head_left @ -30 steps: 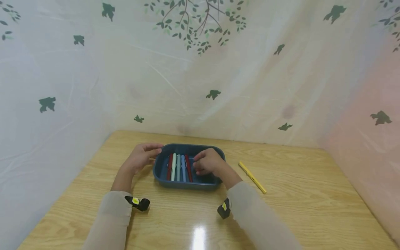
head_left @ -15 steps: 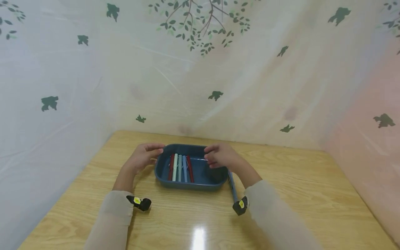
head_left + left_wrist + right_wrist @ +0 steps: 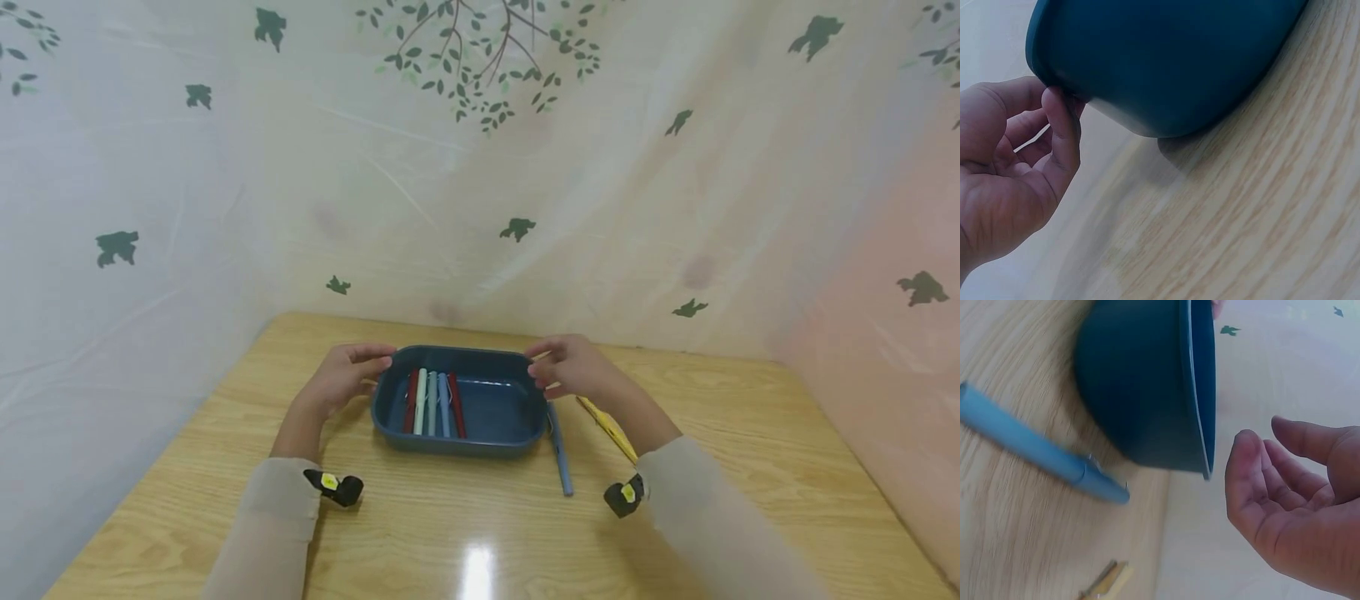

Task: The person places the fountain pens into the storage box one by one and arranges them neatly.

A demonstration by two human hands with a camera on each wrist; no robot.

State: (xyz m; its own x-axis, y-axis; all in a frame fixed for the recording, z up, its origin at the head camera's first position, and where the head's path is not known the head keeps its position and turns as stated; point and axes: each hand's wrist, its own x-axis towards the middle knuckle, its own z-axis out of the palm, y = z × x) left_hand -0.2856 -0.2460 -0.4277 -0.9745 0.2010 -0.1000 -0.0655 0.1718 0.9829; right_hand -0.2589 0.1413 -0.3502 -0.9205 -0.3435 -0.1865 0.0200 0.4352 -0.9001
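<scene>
In the head view, a dark blue tray (image 3: 495, 446) stands on the wooden table, holding several pens (image 3: 442, 404) in dark red, pale green, grey-green and blue, side by side in its left half. My left hand (image 3: 345, 379) is at the tray's left end; in the left wrist view its loosely bent fingertips (image 3: 1054, 103) touch the outer wall near the rim. My right hand (image 3: 573, 367) is beside the right rim, and in the right wrist view its bent fingers hold nothing and stay apart from the tray (image 3: 1141, 387). Below it lies a grey-blue pen (image 3: 558, 450).
Right of the grey-blue pen, a yellow pen (image 3: 609, 427) lies slanted on the table (image 3: 420, 525), partly behind my right forearm. A pale curtain (image 3: 420, 250) with leaf and bird prints hangs behind the table and along both sides.
My right hand has moved from inside the tray out to its right rim. The grey-blue pen beside the tray came into view as the arm moved right. My left hand has stayed put.
</scene>
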